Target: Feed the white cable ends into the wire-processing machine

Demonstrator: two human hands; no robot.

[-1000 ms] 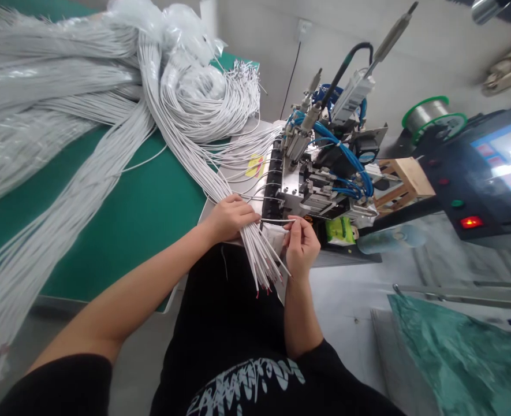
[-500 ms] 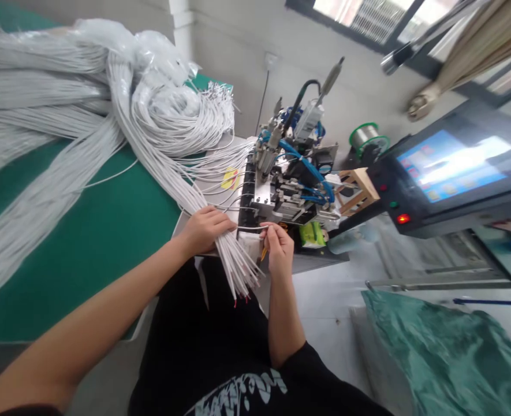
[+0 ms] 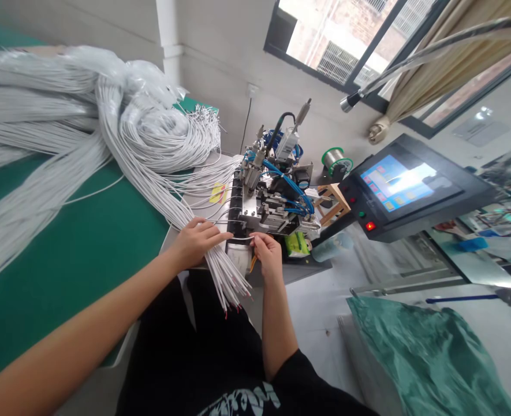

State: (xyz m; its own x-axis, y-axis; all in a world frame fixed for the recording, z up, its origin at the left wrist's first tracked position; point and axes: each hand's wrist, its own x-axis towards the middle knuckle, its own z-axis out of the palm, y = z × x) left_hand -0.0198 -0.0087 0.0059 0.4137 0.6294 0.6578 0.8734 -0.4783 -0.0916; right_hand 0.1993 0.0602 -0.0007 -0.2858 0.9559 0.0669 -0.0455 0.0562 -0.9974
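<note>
My left hand [image 3: 196,238] is closed over a bundle of white cables [image 3: 220,274] whose stripped ends hang over the bench edge toward my lap. My right hand [image 3: 267,254] pinches the end of a single white cable [image 3: 240,238] stretched between both hands. Both hands sit right in front of a small machine [image 3: 276,196] with blue hoses and a black slotted fixture [image 3: 237,202] that holds several cable ends.
A large heap of white cable bundles [image 3: 64,121] covers the green bench mat [image 3: 77,254] at the left. A control box with a lit touchscreen [image 3: 400,182] stands to the right of the machine. A solder spool [image 3: 335,157] sits behind it. Green sheeting [image 3: 428,358] lies at lower right.
My head has tilted up and back, so the window and screen came into view. Both hands stayed on the cables at the fixture, and the single cable moved closer to it.
</note>
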